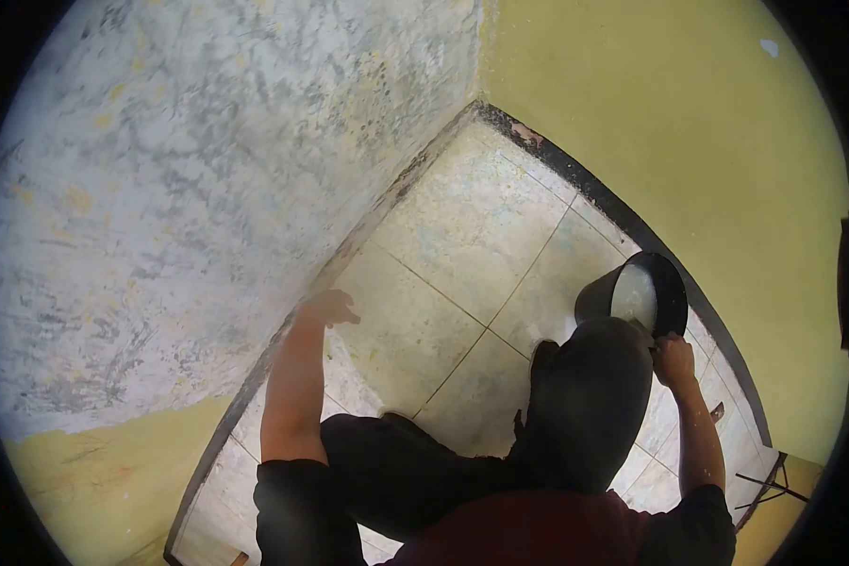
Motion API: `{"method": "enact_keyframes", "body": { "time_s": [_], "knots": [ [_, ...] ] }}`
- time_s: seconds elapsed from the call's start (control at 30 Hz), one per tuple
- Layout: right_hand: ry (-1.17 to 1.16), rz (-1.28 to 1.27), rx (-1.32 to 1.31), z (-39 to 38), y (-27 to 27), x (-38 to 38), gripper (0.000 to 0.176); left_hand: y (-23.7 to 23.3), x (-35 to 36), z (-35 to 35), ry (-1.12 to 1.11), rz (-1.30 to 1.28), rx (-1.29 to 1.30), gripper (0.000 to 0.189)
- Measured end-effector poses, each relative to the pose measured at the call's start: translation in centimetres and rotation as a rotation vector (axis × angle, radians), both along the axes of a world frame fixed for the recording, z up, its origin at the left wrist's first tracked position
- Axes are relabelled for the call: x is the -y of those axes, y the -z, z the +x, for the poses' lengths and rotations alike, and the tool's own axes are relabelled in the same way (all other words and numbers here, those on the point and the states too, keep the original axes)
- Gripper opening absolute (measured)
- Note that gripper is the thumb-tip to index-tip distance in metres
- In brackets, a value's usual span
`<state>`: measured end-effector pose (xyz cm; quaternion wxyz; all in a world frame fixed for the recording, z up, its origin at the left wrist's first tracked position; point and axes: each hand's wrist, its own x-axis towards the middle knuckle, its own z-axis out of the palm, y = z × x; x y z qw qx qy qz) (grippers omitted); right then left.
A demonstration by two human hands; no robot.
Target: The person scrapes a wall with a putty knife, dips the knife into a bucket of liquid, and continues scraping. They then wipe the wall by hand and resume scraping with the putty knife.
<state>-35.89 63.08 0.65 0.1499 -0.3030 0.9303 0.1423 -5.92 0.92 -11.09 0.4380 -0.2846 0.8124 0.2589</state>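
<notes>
While the person squats in the corner of the room, the scraped grey-white plaster wall (208, 170) fills the left of the view, with a strip of yellow paint at its near foot. At the seam where that wall meets the floor rests the left hand (328, 308), arm stretched out and fingers pointing right. It is blurred, so I cannot tell whether it lies loose or pinches something small. To its right spreads the pale square-tiled floor (472, 226), dusty and streaked. Nearer, the person's bent knees in dark trousers (585, 396) cover part of it. Just beyond the right knee, at the far right, sits the black round plastic bucket (596, 300), tilted with its mouth turned towards the person and a whitish liquid inside. It stands close to the black skirting band (585, 184) of the yellow painted wall (689, 123). The right hand (672, 361) is clenched on the bucket's near rim. The step in hand looks like steadying or tipping the bucket while the left hand works the wall's foot. Any next move calls for a firm rim grip and a slow tilt, lest the liquid slop out.
</notes>
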Motion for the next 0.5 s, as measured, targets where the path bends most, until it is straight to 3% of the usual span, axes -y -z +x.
{"method": "enact_keyframes", "body": {
  "time_s": [0.07,0.13,0.2,0.27,0.33,0.43,0.5],
  "knots": [
    [0.022,-0.019,-0.059,-0.4,-1.3,0.0,0.021,0.8,-0.1,-0.3,0.001,0.024,0.001,0.063],
    [0.14,-0.173,-0.131,0.4,-4.2,0.8,0.024,-0.7,-0.5,-1.7,-0.187,0.075,-0.157,0.067],
    [0.17,-0.27,-0.074,0.8,-5.8,0.7,0.024,-1.6,-0.9,-2.3,-0.115,-0.003,-0.218,0.068],
    [0.075,-0.039,-0.008,-0.4,-4.3,-2.7,0.025,-2.3,-1.5,-3.5,-0.047,-0.069,-0.311,0.069],
    [0.075,0.27,0.058,-0.4,-6.0,-3.0,0.026,-2.3,-1.7,-3.4,0.072,-0.084,-0.198,0.07],
    [0.088,0.15,-0.028,-0.2,-8.1,-1.6,0.019,-4.3,-2.1,-3.4,0.07,-0.058,-0.146,0.08],
    [0.233,-0.414,-0.221,0.6,-8.2,-1.3,0.014,-5.2,-2.6,-3.0,0.078,-0.056,-0.113,0.084]
  ]
}}
